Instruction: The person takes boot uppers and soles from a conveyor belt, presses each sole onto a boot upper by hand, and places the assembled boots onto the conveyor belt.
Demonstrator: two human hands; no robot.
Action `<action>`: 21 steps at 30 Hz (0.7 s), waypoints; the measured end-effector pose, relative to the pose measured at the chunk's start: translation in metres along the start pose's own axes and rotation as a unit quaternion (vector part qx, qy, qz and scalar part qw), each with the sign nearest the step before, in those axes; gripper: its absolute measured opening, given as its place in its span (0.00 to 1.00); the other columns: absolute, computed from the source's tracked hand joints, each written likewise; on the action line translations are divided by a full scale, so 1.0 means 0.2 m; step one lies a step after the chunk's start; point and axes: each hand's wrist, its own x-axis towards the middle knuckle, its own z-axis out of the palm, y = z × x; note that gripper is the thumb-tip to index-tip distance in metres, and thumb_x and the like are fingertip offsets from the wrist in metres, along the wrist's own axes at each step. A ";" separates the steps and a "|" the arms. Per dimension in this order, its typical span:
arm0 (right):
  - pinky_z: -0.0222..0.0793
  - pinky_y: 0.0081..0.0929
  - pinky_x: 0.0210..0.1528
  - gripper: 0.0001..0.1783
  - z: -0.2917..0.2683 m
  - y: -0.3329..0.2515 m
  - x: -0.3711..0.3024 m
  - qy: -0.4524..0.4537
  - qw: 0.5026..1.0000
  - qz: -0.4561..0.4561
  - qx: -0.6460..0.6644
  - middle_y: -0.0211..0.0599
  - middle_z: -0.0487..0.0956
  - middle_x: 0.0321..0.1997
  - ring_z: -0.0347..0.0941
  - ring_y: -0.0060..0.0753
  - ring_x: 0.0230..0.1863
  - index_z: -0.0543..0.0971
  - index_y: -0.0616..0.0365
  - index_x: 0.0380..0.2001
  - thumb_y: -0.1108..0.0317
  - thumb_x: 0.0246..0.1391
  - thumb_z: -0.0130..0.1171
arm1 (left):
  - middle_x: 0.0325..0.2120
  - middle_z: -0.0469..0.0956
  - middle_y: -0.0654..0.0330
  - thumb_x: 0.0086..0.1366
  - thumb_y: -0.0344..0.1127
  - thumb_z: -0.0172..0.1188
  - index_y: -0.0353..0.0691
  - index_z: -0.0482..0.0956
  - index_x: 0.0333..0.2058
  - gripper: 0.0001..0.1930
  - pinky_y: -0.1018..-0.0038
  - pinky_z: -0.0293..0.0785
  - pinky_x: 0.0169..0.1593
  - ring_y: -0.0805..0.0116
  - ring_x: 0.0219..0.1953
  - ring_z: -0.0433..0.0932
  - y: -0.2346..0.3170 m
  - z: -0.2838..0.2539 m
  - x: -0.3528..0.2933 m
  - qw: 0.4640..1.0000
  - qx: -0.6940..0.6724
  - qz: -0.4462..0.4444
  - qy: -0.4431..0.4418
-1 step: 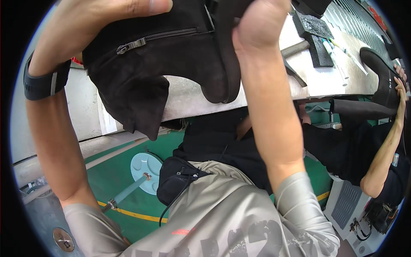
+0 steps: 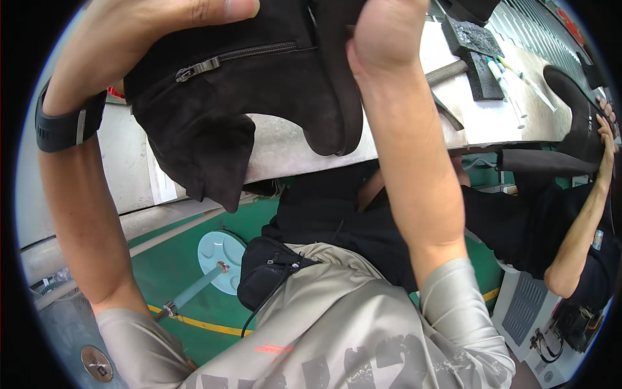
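Observation:
A black suede-like ankle boot [image 2: 233, 84] lies on its side across the top of the view, with its heel and sole to the right. A zipper with a silver pull [image 2: 198, 69] runs along its side. Its loose shaft hangs over the worktable's front edge. My left hand [image 2: 207, 9] grips the boot from above, its thumb lying along the upper; the other fingers are out of view. By the sole is my right hand [image 2: 391, 32], its wrist bent and its fingers hidden beyond the upper edge. The boot's upper part is cut off.
On the pale worktable [image 2: 285, 152] to the right lie a hammer [image 2: 447, 72], dark foam blocks [image 2: 476, 55] and pens [image 2: 508, 84]. At far right a co-worker's hand [image 2: 606, 133] touches another boot [image 2: 576, 123]. A light-blue round stool [image 2: 220, 259] stands below.
My right hand and forearm have shifted slightly, the hand a little to the left. The boot and my left hand have barely moved.

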 end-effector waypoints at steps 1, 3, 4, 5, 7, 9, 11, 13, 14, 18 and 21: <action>0.71 0.23 0.60 0.27 0.02 -0.04 -0.03 -0.025 0.999 0.021 0.025 0.34 0.84 0.50 0.79 0.24 0.52 0.79 0.61 0.58 0.49 0.79 0.44 | 0.34 0.87 0.56 0.59 0.42 0.81 0.26 0.85 0.45 0.25 0.70 0.81 0.45 0.69 0.36 0.83 0.00 0.01 0.00 1.000 -0.008 -0.002 -0.001; 0.72 0.24 0.60 0.27 0.05 -0.03 -0.08 0.012 0.998 0.060 -0.008 0.35 0.84 0.52 0.79 0.24 0.52 0.79 0.60 0.58 0.48 0.80 0.43 | 0.34 0.87 0.56 0.59 0.42 0.81 0.26 0.85 0.45 0.26 0.70 0.81 0.45 0.69 0.36 0.83 -0.01 -0.03 -0.03 1.000 -0.001 -0.022 -0.001; 0.72 0.25 0.59 0.27 0.06 -0.04 -0.10 0.054 0.993 0.098 -0.048 0.35 0.83 0.54 0.79 0.23 0.53 0.79 0.59 0.59 0.48 0.80 0.41 | 0.34 0.87 0.56 0.59 0.42 0.81 0.26 0.85 0.45 0.26 0.70 0.81 0.45 0.69 0.36 0.83 -0.01 -0.05 -0.04 0.999 0.002 -0.032 -0.002; 0.72 0.27 0.62 0.28 0.15 -0.15 -0.20 0.162 0.943 0.226 -0.184 0.39 0.83 0.58 0.79 0.24 0.58 0.78 0.57 0.62 0.48 0.81 0.40 | 0.34 0.87 0.55 0.59 0.42 0.81 0.26 0.85 0.45 0.26 0.70 0.81 0.45 0.69 0.36 0.83 -0.03 -0.05 -0.05 0.999 -0.002 -0.039 -0.001; 0.72 0.32 0.65 0.31 0.02 -0.09 -0.39 0.126 0.946 0.179 -0.240 0.47 0.80 0.63 0.77 0.31 0.63 0.74 0.64 0.66 0.47 0.81 0.39 | 0.34 0.87 0.55 0.58 0.42 0.81 0.26 0.85 0.45 0.26 0.71 0.81 0.45 0.69 0.35 0.83 -0.02 -0.03 -0.05 0.999 -0.005 -0.042 0.000; 0.72 0.35 0.67 0.36 -0.03 -0.08 -0.55 0.084 0.933 0.152 -0.316 0.52 0.79 0.65 0.76 0.36 0.65 0.71 0.70 0.69 0.46 0.81 0.38 | 0.34 0.87 0.55 0.58 0.43 0.81 0.26 0.85 0.44 0.26 0.71 0.81 0.44 0.69 0.35 0.83 -0.02 0.00 -0.02 0.999 0.022 -0.027 0.016; 0.76 0.34 0.58 0.32 0.02 -0.05 -0.63 0.109 0.943 0.147 -0.278 0.54 0.86 0.52 0.85 0.46 0.51 0.74 0.76 0.64 0.52 0.79 0.48 | 0.33 0.87 0.55 0.58 0.43 0.82 0.26 0.85 0.44 0.26 0.71 0.81 0.44 0.69 0.34 0.83 -0.03 -0.01 -0.01 0.999 0.017 -0.016 0.023; 0.77 0.36 0.55 0.31 0.06 -0.07 -0.62 0.075 0.893 0.100 -0.433 0.57 0.86 0.49 0.85 0.49 0.48 0.74 0.77 0.64 0.54 0.78 0.50 | 0.33 0.87 0.55 0.57 0.43 0.82 0.26 0.85 0.44 0.26 0.71 0.81 0.44 0.69 0.34 0.83 -0.05 0.00 0.00 1.000 0.014 -0.012 0.024; 0.78 0.37 0.53 0.29 0.08 -0.09 -0.60 0.036 0.818 0.044 -0.572 0.61 0.86 0.46 0.86 0.53 0.45 0.74 0.78 0.63 0.57 0.77 0.52 | 0.33 0.87 0.55 0.57 0.43 0.82 0.26 0.85 0.43 0.26 0.71 0.81 0.44 0.69 0.34 0.83 -0.05 -0.02 -0.01 0.999 0.016 -0.012 0.027; 0.79 0.40 0.51 0.26 0.05 -0.17 -0.53 -0.020 0.817 0.089 -0.570 0.62 0.85 0.45 0.85 0.57 0.45 0.78 0.75 0.59 0.58 0.75 0.54 | 0.33 0.87 0.55 0.57 0.43 0.82 0.26 0.85 0.43 0.26 0.71 0.81 0.43 0.69 0.34 0.83 -0.07 -0.01 -0.01 0.999 0.017 -0.001 0.035; 0.78 0.36 0.51 0.26 -0.05 -0.28 -0.35 -0.033 0.829 0.246 -0.502 0.57 0.86 0.42 0.84 0.49 0.43 0.80 0.71 0.57 0.55 0.73 0.57 | 0.32 0.87 0.55 0.57 0.44 0.82 0.26 0.85 0.42 0.26 0.71 0.81 0.43 0.69 0.33 0.83 -0.03 -0.02 0.00 0.999 -0.029 -0.022 0.018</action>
